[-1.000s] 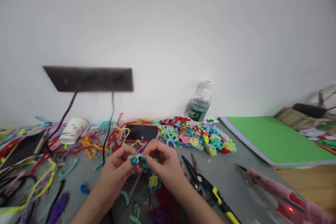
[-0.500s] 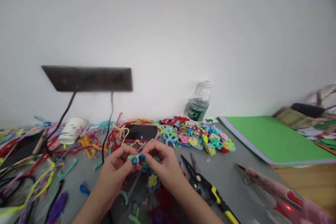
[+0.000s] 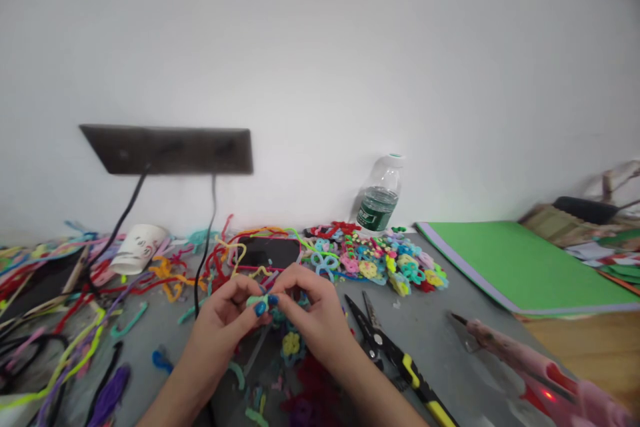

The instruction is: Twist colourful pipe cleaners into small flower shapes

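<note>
Both hands meet low in the middle of the view, above the grey table. My left hand (image 3: 227, 317) pinches a small mint-green pipe cleaner piece (image 3: 256, 301) between thumb and fingers. My right hand (image 3: 310, 310) is closed on the other side of the same piece, thumb and forefinger tips together. Its exact shape is mostly hidden by the fingers. Just beneath my hands lie a yellow and blue pipe cleaner flower (image 3: 291, 345) and a dark red bundle (image 3: 315, 387). Short cut bits (image 3: 257, 407) are scattered nearby.
Right of my hands lie black-and-yellow pliers (image 3: 395, 353) and a pink glue gun (image 3: 530, 360) with a red light. Behind are a phone (image 3: 270, 252), a flower pile (image 3: 380, 260) and a water bottle (image 3: 380, 197). Green sheets (image 3: 520, 267), a paper cup (image 3: 139, 249) and black cables (image 3: 206, 240) flank them.
My fingers have shifted very slightly around the mint-green piece, with the left thumb a little further right and lower. Everything else stays in place.
</note>
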Demonstrator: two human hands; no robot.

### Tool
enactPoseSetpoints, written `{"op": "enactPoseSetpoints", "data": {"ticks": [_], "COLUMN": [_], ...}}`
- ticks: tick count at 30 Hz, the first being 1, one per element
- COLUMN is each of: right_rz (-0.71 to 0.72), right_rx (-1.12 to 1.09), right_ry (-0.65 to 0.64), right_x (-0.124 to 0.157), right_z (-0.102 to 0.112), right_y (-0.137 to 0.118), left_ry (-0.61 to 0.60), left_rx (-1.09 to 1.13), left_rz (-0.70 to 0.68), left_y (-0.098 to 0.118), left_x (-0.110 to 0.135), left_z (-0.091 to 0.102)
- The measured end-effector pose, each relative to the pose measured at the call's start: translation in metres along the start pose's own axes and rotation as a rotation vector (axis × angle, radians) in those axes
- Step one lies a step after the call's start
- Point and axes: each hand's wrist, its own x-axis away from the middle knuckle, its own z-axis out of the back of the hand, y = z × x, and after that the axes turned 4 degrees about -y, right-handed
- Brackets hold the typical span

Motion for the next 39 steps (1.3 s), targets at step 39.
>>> {"op": "enactPoseSetpoints", "data": {"ticks": [39], "right_rz": [-0.34], "right_rx": [-0.555], "right_ry": [-0.149], "right_x": [-0.003], "right_z": [-0.006], "right_y": [0.006], "left_ry": [0.045], "left_rx": [0.035], "left_rz": [0.115], "left_y": [0.004], "left_x": [-0.005], "left_z": [0.001]}}
